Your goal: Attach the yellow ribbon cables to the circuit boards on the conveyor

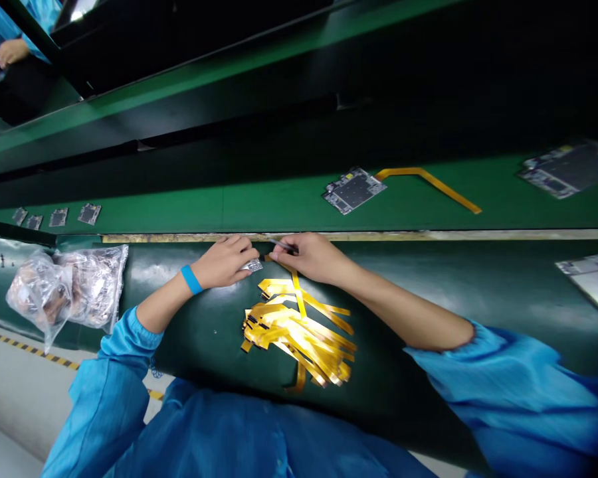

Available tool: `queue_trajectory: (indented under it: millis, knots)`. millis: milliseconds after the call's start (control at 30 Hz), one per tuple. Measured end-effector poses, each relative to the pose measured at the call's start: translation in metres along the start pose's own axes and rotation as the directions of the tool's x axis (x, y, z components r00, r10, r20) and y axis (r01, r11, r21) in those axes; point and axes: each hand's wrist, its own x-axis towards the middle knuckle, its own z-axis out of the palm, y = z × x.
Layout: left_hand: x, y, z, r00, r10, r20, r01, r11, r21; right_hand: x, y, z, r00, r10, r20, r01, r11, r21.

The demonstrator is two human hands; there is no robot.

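Pinching a slim silver tool in the right hand, fingers closed narrow around it, we have its long axis lying nearly along the bench edge, pointing toward the left hand. That hand, with a blue wristband, is curled narrow over a small silver part, which sits just under its fingertips. The tool's tip is hidden between the hands, so we cannot tell whether it touches the part.

One amber flex cable runs from beneath the right hand down toward us, its long axis crossing the bench, and lies over a loose pile of amber flex cables. The pile sits on the dark green bench, just below the hands, with strips pointing in mixed directions.

Left of the left hand, two clear plastic bags touch each other on the bench, holding brownish contents we cannot identify.

Beyond the bench edge, a green conveyor belt carries a circuit board beside an amber flex cable, with a row of smaller boards further left. A co-worker's hand shows top left.
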Motion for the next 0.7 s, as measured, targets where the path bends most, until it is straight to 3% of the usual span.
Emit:
queue_trajectory:
  millis: [333,700]
  knots:
    - [-0.036,0.023,0.032,0.992,-0.066,-0.108,0.072,0.996,0.053,0.010,-0.007,0.005,1.000,0.013,-0.022,-0.017,0.982,-0.187]
    - [-0.046,0.030,0.046,0.991,-0.067,-0.112,0.069,0.997,0.015,0.011,-0.009,0.003,1.000,0.014,-0.013,-0.016,0.976,-0.218]
